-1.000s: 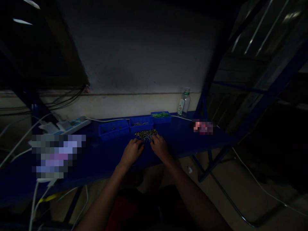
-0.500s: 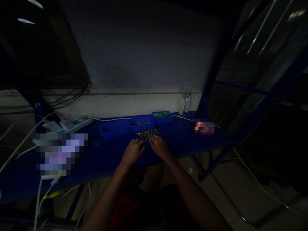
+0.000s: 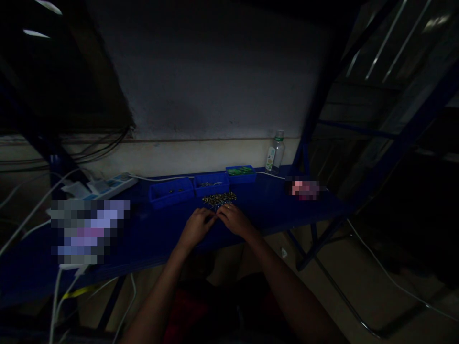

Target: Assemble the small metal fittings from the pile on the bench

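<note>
My left hand (image 3: 198,225) and my right hand (image 3: 233,219) meet at the fingertips over the front of a blue table (image 3: 150,234). The fingers of both are bent and pinched together; whatever is between them is too small and dark to make out. Just beyond the fingers lies a heap of small brass-coloured metal pieces (image 3: 219,198), with some thin silvery pieces (image 3: 215,207) at its near side. Behind the heap stands a blue bin (image 3: 211,190) with slim metal pieces in it.
To the left is another blue bin (image 3: 172,197) holding a few small pieces; to the right, a bin with green items (image 3: 241,171). A clear bottle (image 3: 275,155) stands by the wall. A white power strip (image 3: 114,187) with cables lies at the left.
My right hand has moved left and slightly down, so its fingertips now meet those of my left hand. The gap between the hands has closed.
</note>
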The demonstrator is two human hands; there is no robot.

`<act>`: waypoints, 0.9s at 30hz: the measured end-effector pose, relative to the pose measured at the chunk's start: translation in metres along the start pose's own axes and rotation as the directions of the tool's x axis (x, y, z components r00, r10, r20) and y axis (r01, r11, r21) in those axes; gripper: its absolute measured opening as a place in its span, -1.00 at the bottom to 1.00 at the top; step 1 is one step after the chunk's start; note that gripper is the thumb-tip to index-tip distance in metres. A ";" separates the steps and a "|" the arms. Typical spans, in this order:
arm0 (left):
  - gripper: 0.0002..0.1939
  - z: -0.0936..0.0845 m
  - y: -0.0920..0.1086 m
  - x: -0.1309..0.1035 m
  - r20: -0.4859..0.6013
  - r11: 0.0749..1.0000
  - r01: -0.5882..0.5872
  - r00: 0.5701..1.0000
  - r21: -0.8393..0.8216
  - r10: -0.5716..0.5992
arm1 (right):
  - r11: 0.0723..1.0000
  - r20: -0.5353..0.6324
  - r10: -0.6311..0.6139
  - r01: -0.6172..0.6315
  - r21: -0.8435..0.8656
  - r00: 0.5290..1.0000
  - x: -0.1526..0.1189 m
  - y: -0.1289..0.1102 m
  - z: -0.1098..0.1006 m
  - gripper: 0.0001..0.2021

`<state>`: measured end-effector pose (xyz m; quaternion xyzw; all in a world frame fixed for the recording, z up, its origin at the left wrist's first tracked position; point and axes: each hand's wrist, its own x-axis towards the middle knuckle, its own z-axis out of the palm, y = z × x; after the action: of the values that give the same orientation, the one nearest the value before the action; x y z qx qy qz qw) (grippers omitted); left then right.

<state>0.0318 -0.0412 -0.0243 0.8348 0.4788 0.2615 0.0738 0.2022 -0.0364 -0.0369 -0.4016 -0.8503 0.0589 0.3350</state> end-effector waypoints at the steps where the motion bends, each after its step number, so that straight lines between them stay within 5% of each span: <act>1: -0.75 0.000 -0.001 0.000 0.001 1.000 0.002 1.000 -0.006 -0.002 | 1.000 -0.007 0.009 -0.009 0.027 1.000 0.000 0.000 0.000 -0.88; 7: -0.76 -0.001 -0.002 0.000 -0.058 0.996 0.027 0.998 -0.080 -0.032 | 0.989 -0.059 0.125 -0.119 0.084 0.990 -0.002 0.000 0.000 -0.89; 27: -0.76 -0.006 0.001 -0.001 -0.056 0.931 0.037 0.996 -0.364 -0.062 | 0.997 0.031 0.058 -0.060 0.054 0.998 -0.002 -0.004 -0.003 -0.81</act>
<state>0.0292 -0.0437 -0.0193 0.7852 0.4455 0.3711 0.2172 0.2028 -0.0410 -0.0341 -0.4164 -0.8409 0.0980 0.3315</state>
